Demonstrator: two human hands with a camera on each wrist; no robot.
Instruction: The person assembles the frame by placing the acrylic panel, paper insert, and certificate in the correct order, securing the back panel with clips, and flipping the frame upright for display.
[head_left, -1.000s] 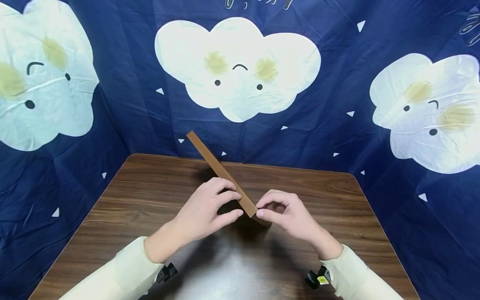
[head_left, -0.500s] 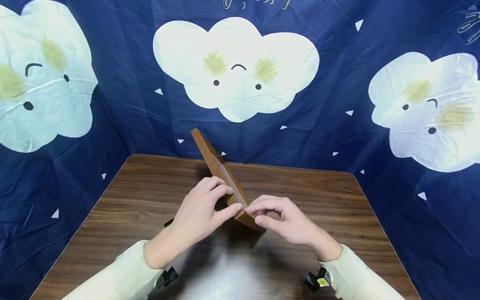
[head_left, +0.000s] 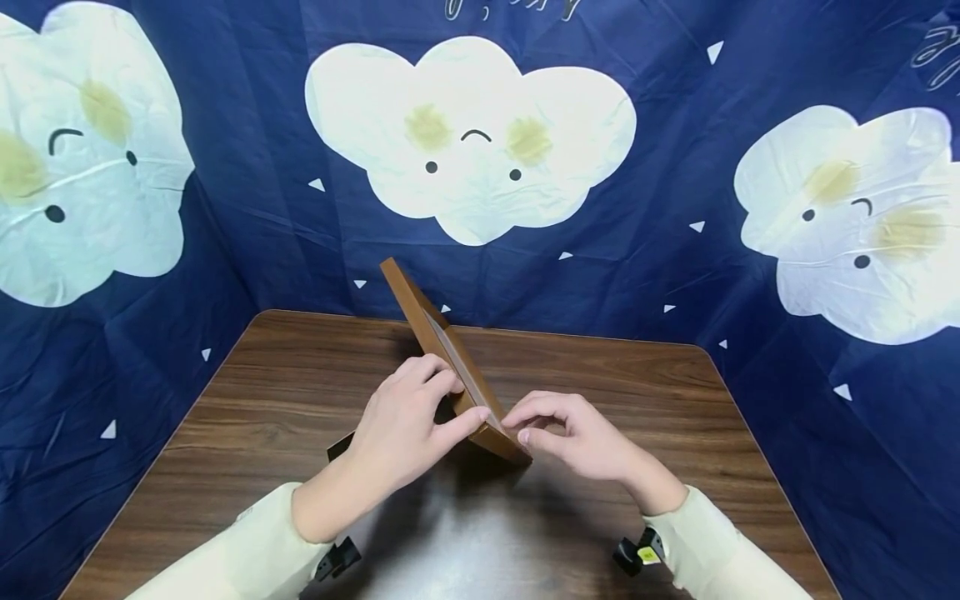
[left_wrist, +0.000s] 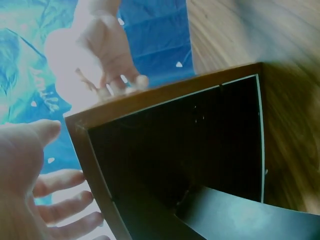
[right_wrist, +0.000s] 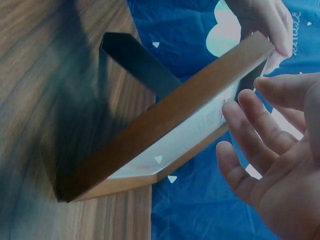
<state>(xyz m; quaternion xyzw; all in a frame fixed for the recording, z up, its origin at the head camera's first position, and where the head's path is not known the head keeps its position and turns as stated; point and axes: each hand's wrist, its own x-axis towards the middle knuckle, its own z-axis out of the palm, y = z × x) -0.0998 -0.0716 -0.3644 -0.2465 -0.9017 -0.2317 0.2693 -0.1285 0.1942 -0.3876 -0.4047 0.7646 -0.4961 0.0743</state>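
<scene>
A brown wooden picture frame (head_left: 414, 310) stands tilted on the table. Its black back (left_wrist: 165, 155), with a grey easel leg (left_wrist: 250, 215) swung out, shows in the left wrist view; the glazed front (right_wrist: 195, 132) shows in the right wrist view. My left hand (head_left: 405, 417) is at the frame's upper near corner, its fingertips (left_wrist: 80, 202) right at the wooden edge and its thumb spread over the corner. On the front side, my right hand (head_left: 581, 437) has loosely bent fingers with nothing between them, close to the glass and upper rim.
The frame stands on a dark wood-grain table (head_left: 300, 375). Blue cloth (head_left: 262, 225) with white clouds and small triangles hangs behind the table and at both sides. A small black device (head_left: 337, 557) sits at the left cuff, another (head_left: 637, 554) at the right.
The frame has turned from nearly edge-on to showing its front, and its leg end now shows left of the left hand. My right fingers have let go of the frame's near corner.
</scene>
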